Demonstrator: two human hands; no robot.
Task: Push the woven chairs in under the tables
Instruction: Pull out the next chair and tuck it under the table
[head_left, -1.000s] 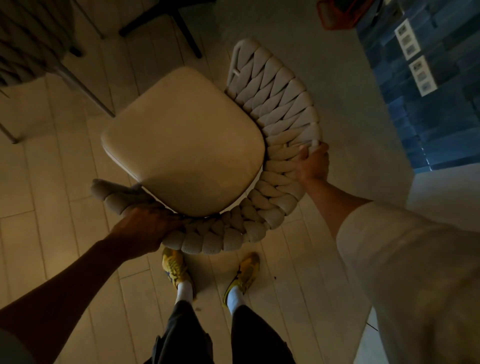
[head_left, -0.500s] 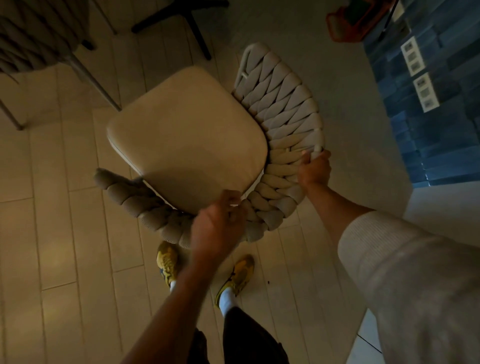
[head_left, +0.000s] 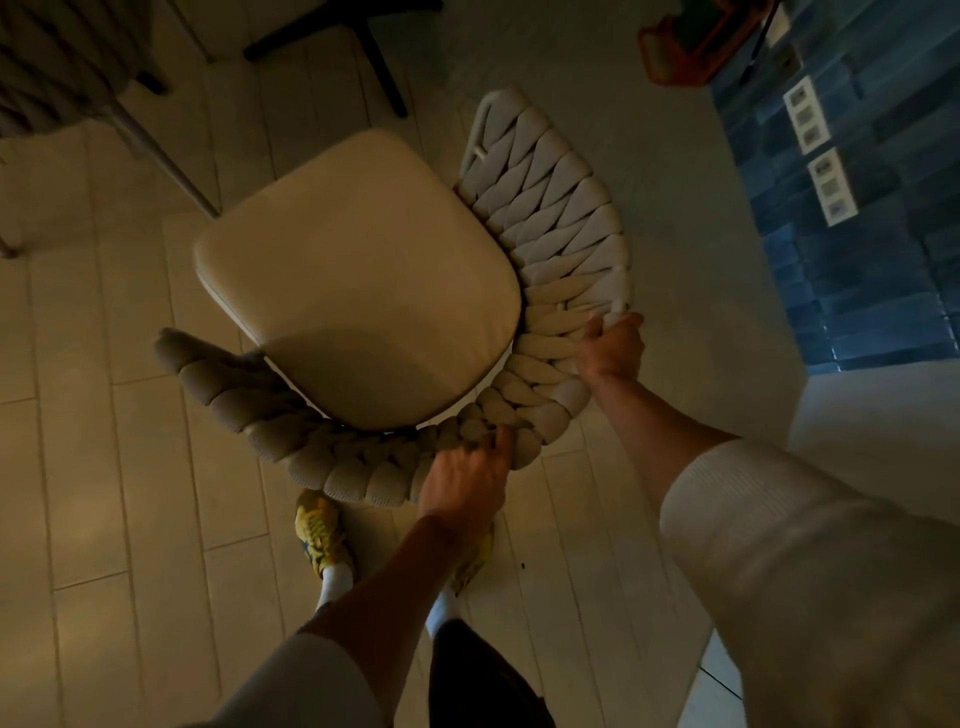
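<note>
Chair (head_left: 358, 280) mid-push: left hand (head_left: 462, 483) curls over its woven back, right hand (head_left: 613, 348) clenches the side weave. Next, probably steer it toward the desk base (head_left: 374, 52).

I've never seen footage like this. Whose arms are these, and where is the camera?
No machine here: a person wears a wide-angle camera on the head, looking down at their own arms. Both hands grip the braided back of a woven chair: the left hand at its rear middle, the right hand on the side rim. The chair has a cream seat cushion; below are a pale plank floor and the person's yellow shoes. A second woven chair shows top left.
</note>
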